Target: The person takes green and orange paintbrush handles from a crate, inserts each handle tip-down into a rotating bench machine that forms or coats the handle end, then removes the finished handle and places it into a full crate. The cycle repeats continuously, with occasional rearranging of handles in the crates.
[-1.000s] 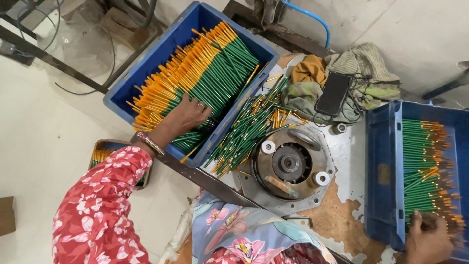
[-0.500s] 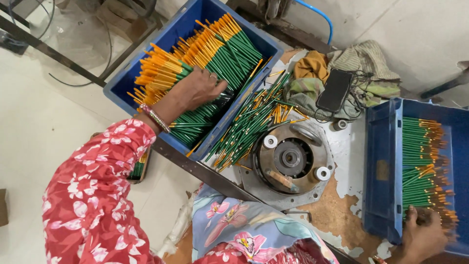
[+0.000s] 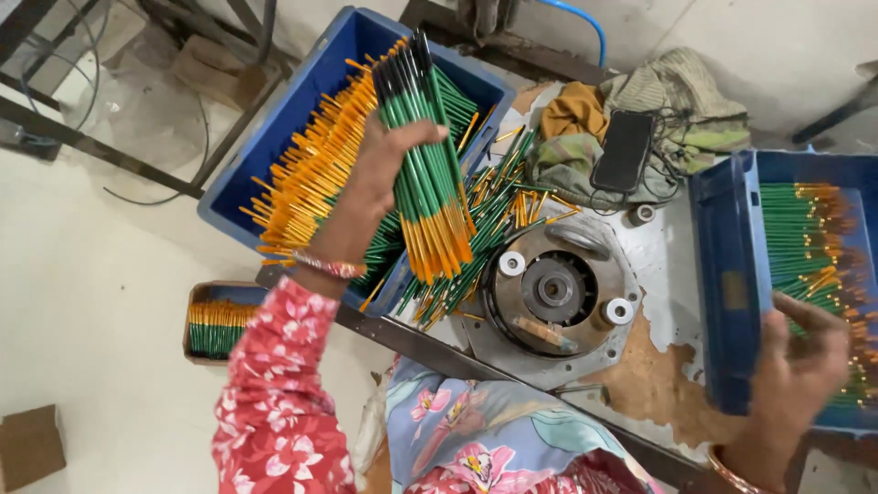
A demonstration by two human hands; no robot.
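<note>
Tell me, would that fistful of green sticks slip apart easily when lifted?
Probably. The bundle of green sticks is many thin, smooth, round rods held only by the left hand, so some could slide out. They look stiff and light, and loose ones would likely roll.

A round metal machine head [image 3: 549, 297] sits mid-bench. A black phone [image 3: 624, 151] lies on crumpled rags [image 3: 681, 91] toward the bench's far edge. A small box [image 3: 218, 325], seemingly of pencils, rests on the floor.

Bright even daylight, soft shadows, slight motion blur
</note>
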